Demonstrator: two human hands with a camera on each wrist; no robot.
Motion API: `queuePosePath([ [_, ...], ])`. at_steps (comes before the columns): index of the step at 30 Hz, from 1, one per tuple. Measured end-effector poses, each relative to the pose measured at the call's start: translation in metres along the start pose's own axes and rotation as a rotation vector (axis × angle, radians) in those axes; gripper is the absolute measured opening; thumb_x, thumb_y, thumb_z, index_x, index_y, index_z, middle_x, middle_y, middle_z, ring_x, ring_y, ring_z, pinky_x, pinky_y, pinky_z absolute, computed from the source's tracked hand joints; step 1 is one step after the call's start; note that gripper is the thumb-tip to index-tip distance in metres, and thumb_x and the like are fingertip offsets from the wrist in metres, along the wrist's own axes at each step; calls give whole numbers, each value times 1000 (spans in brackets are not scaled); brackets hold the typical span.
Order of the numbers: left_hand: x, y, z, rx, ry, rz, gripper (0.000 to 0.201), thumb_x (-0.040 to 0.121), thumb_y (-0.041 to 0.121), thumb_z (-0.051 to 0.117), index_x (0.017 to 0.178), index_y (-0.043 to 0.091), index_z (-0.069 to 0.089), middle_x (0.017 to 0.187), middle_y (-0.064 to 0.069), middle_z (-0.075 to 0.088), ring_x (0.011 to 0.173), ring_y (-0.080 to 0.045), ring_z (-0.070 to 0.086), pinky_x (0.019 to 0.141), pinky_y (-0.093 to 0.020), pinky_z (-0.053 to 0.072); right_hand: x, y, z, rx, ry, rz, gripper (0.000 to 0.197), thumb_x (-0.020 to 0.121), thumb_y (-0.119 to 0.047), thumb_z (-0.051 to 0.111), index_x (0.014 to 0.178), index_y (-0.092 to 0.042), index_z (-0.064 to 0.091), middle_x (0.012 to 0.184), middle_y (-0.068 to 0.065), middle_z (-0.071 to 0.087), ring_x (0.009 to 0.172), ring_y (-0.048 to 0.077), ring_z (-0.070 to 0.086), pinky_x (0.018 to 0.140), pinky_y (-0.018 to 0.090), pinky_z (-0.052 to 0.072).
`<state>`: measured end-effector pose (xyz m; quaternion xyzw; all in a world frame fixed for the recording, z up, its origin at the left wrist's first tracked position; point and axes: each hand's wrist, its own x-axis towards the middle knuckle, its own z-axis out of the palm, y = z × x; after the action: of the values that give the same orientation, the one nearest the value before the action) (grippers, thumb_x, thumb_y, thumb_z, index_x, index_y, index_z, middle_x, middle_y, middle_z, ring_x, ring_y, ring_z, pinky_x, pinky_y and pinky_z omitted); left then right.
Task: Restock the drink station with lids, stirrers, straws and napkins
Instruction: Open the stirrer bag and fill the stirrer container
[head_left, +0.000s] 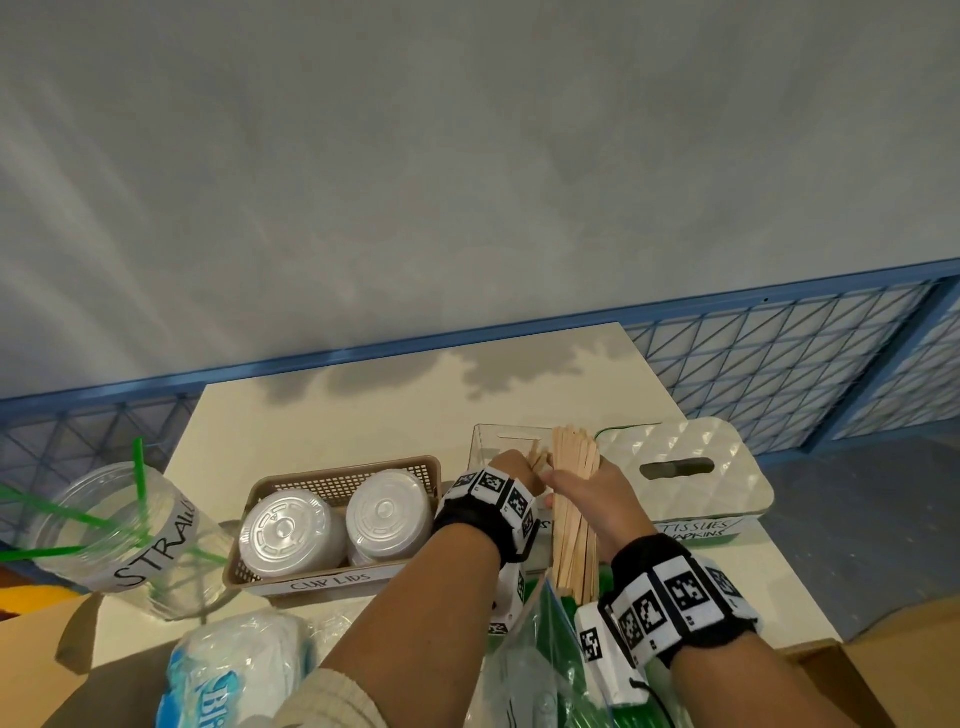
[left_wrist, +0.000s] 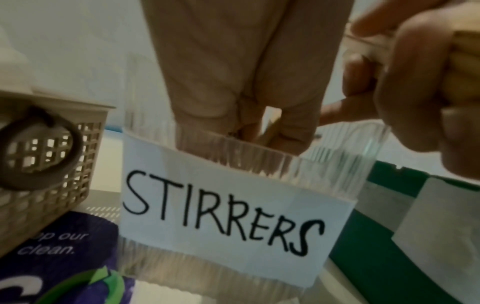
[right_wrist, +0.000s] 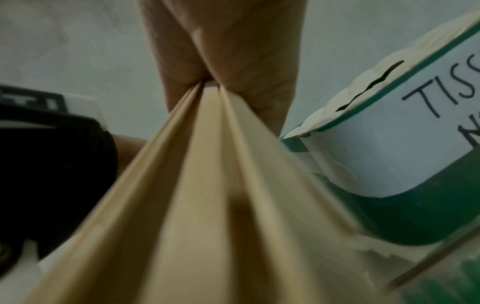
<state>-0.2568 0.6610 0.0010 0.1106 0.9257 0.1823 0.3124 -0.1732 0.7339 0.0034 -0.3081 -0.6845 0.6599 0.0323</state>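
Evidently the stirrer step is under way: a bundle of wooden stirrers (head_left: 571, 499) is gripped by the right hand (head_left: 597, 493), its fingers curled round it, just above the clear bin labelled STIRRERS (left_wrist: 233, 205). A few stirrers are pinched by the left hand (head_left: 511, 467) inside that bin. Cup lids (head_left: 332, 525) are already seen in the brown basket (head_left: 337, 483). Only a few green straws (head_left: 137, 478) stand in the straw jar (head_left: 119, 535); the napkin box (head_left: 680, 467) appears unfilled. The bin's contents and both sets of fingertips are mostly hidden, and the wrist views are blurred.
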Motion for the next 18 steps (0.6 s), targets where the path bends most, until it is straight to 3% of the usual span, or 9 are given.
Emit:
queuePosePath([
  [3,-2,-3,-4,-65,-22,61,6,86,8,59,91,6,61,97,-14,61,94,-23,58,86,-30,47,-3,-4,-1,-17,-12,-20,41,82,-13,68,120,-6,58,104,11,65,99,28,63,91,41,50],
  [4,-3,-5,-6,-85,-11,84,9,85,6,59,93,5,63,97,-13,62,96,-24,59,88,-31,47,-3,-7,-1,-17,-13,-32,40,82,-14,67,120,-6,57,101,10,65,97,27,62,89,39,50],
  [7,-6,-7,-14,-180,10,144,11,86,-3,55,81,2,63,87,-7,64,85,-20,58,83,-28,47,-5,-28,-1,14,16,-100,34,85,-18,66,116,-11,56,99,8,63,95,25,61,87,39,51],
  [9,-8,-8,-20,-191,38,148,16,87,-4,53,97,-5,66,96,-9,67,86,-19,55,88,-30,45,-3,-48,1,82,52,-165,24,83,-17,67,103,-18,54,90,5,64,84,19,63,84,37,52],
  [10,-7,-8,-22,-175,69,141,17,89,-3,52,95,-5,67,88,-7,66,83,-17,52,86,-30,44,1,-57,3,118,84,-201,21,82,-15,68,97,-18,53,84,3,63,78,16,62,81,36,53],
  [12,-6,-12,-25,-112,161,127,22,90,-1,49,73,2,64,68,-2,57,78,-17,51,76,-28,46,6,-70,10,152,171,-279,16,84,-14,66,95,-17,54,78,1,63,72,12,60,77,32,50],
  [13,-6,-14,-27,-71,195,132,23,90,0,49,72,4,64,72,-3,60,82,-20,56,75,-26,47,8,-74,14,151,216,-315,16,84,-15,65,98,-14,56,79,1,63,72,12,59,77,31,49],
  [15,-6,-17,-29,-31,242,153,19,89,0,51,90,1,70,97,-10,70,99,-25,62,82,-26,46,14,-73,24,142,284,-348,27,85,-17,64,110,-9,56,90,4,65,80,15,61,80,29,48],
  [18,-1,-21,-32,-24,283,195,22,86,-2,50,91,1,72,101,-14,71,99,-27,64,87,-27,46,20,-61,36,132,309,-357,42,87,-19,64,125,-8,51,105,1,61,94,15,58,81,24,44],
])
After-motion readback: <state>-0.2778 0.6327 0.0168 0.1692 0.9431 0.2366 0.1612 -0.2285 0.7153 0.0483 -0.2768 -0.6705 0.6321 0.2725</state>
